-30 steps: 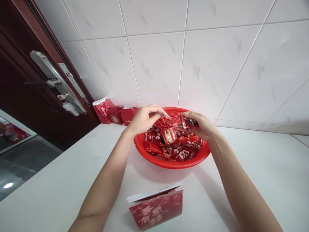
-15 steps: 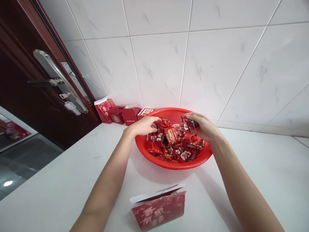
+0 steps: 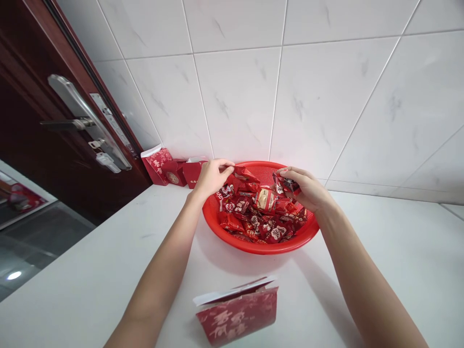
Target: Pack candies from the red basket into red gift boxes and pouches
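Observation:
A red plastic basket (image 3: pixel 259 249) holds many red-wrapped candies (image 3: pixel 266 224). Over its back left rim, my left hand (image 3: pixel 214 176) pinches the end of a red candy packet (image 3: pixel 244 174). On the right side of the basket, my right hand (image 3: pixel 306 188) is closed around dark red wrapped candies (image 3: pixel 289 185); how many is hidden by the fingers. A packet with a pale picture (image 3: pixel 266 199) lies on top of the pile between my hands. Nearer to me stands a red paper box (image 3: pixel 239 314) with white lettering, its top open.
Several red paper boxes (image 3: pixel 175 172) stand in a row against the tiled wall (image 3: pixel 239 101), left of the basket. A dark red door (image 3: pixel 32 96) with a metal handle (image 3: pixel 68 124) and hanging keys is at the left. The white tabletop (image 3: pixel 152 227) ends near it.
My left hand has risen toward the basket's back left rim, lifting a red candy packet from the pile. The pale-pictured packet has shifted right. My right hand stays in about the same place.

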Tool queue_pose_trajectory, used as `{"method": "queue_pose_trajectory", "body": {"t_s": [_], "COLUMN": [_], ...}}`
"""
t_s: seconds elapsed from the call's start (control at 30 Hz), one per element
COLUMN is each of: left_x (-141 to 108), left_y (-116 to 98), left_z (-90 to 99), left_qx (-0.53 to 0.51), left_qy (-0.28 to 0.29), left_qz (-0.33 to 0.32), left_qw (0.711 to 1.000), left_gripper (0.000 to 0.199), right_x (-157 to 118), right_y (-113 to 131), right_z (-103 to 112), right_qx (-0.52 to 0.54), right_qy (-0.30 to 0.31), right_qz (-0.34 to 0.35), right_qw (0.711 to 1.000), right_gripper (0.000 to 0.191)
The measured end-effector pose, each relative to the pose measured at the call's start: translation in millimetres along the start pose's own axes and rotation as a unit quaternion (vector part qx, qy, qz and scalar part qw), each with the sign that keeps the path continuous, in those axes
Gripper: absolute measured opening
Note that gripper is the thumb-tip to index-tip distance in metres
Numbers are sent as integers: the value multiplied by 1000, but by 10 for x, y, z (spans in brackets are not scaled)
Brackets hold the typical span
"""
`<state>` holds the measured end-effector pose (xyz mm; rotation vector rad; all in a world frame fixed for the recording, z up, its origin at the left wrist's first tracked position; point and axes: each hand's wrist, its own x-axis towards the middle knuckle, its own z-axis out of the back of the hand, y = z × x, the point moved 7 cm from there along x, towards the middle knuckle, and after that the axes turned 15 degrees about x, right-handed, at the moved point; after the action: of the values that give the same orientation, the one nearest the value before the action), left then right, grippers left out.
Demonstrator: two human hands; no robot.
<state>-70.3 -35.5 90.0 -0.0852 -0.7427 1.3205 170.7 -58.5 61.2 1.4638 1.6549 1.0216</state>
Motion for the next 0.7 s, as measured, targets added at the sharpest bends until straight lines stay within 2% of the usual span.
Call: {"method": "queue_pose_trajectory", "body": {"t_s": [0.1,0.2,0.3,0.37,0.43,0.57,0.63,0.7], "left_x": [-11,-38,-113,-201,-268,-292,-303,-337], "left_y": [-43,-91,-99,-67,-25,37,46,44], "left_z": [-39,-44,-169,-298,-406,-524,-557,-589], "left_qx": [-41,6,73,101,128,192,205,193], "left_qy": [28,65,192,291,349,357,363,393], "left_qz": [-17,-37,-61,-70,-80,-96,-96,-90], "left_qw": [999,997,977,949,925,909,904,895], "left_gripper": [32,31,15,16,23,37,31,16], "right_x": [-7,-6,2,12,21,30,29,28], "right_y": [0,-6,-24,-39,-53,-64,-66,-80], "right_z": [-1,4,8,10,14,14,11,13], "right_qx": [-4,-3,2,-2,-8,-10,-11,-15], "right_qy": [-1,0,6,11,13,17,20,20], "right_qz": [-2,-2,-4,-4,-5,-4,-3,-8], "right_qw": [1000,1000,1000,1000,1000,1000,1000,1000], "right_gripper": [18,18,21,23,25,27,28,28]}}
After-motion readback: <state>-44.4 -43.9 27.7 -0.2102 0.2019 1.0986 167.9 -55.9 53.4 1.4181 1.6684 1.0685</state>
